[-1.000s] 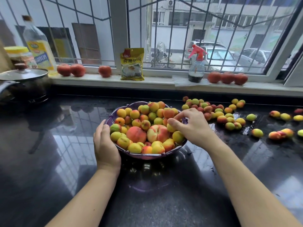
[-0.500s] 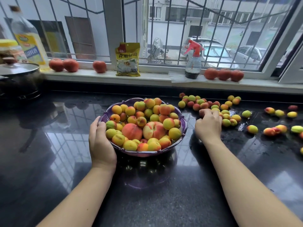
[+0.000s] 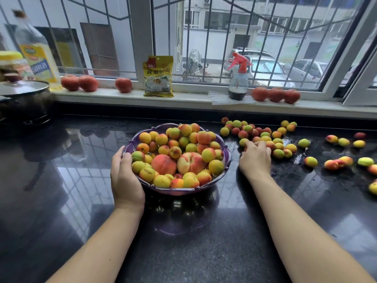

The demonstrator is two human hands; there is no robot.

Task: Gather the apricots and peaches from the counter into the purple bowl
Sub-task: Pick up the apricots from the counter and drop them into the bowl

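You are facing a glossy black counter point(image 3: 61, 201) that runs under a barred window; the purple bowl point(image 3: 228, 158) stands on it in the middle and serves as your landmark. Far to the left of the bowl sits a dark pot point(image 3: 24, 103) with a glass lid, and behind it an oil bottle point(image 3: 37, 56) and a yellow-capped jar point(image 3: 12, 64). On the sill point(image 3: 193, 100) behind the bowl you have, from left to right, three red fruits, a yellow packet point(image 3: 158, 76), a spray bottle point(image 3: 238, 78) and three more red fruits.

The bowl is heaped with small apricots, and two peaches point(image 3: 177, 163) lie side by side toward its front. Your left hand point(image 3: 125, 178) cups the bowl's left rim, thumb over the edge and touching the fruit, palm against the outer wall: it grips the bowl. Just right of the bowl, your right hand point(image 3: 255, 158) rests palm down on the counter, fingers curled into the near edge of a cluster of loose apricots point(image 3: 263, 133); whether they have closed on one you cannot tell. Farther right of the bowl, more apricots point(image 3: 344, 152) lie scattered on the wet counter, well apart from each other.
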